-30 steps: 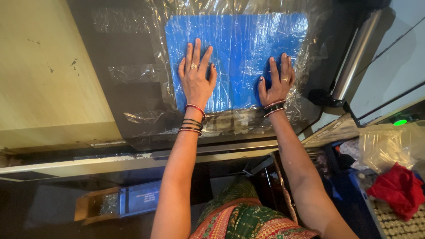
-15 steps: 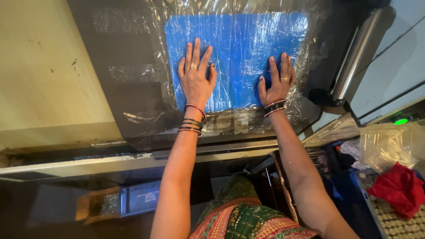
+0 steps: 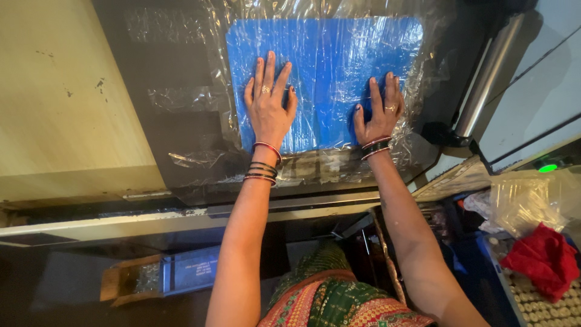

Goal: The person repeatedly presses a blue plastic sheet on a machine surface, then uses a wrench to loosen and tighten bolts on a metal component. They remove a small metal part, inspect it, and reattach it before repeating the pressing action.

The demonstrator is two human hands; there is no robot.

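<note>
Blue sheet (image 3: 330,66) under clear wrap lies beneath left hand (image 3: 269,106) and right hand (image 3: 378,112).

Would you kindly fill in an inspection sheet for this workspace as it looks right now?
Surface: dark work surface with a pale panel on its left.
Job's things: blue sheet lying flat under crinkled clear plastic film.
Clutter: red cloth and clear plastic bag at the right; small box below the surface.
Hands: left hand and right hand pressed flat, fingers spread, on the covered sheet.
Cables: nothing seen.
Surroundings: metal roller at the right; green indicator light.
</note>
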